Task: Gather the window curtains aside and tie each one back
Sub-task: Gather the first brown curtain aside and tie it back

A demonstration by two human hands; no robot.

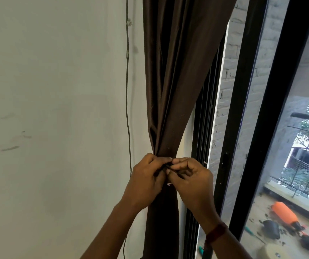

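**Tight gap between wall and window frame**

The gathered curtain [168,90] fills the narrow strip between the bare wall [56,109] and the black window frame [202,146]. A thin cable [127,109] runs down the wall just left of it. Left of the cable, the wall side is open; the frame blocks the right.

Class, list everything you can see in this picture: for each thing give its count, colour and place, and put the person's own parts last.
Curtain: one, dark brown, gathered at the window's left edge.
Wall: one, white, left.
Cable: one, dark, down the wall beside the curtain.
Window frame: black bars, right.
Brick wall: grey, outside the glass.
Orange object: one, on the ground outside, lower right.
Wristband: one, dark red, right wrist.
Left hand: fingers pinched at the gathered curtain.
Right hand: fingers pinched beside it.
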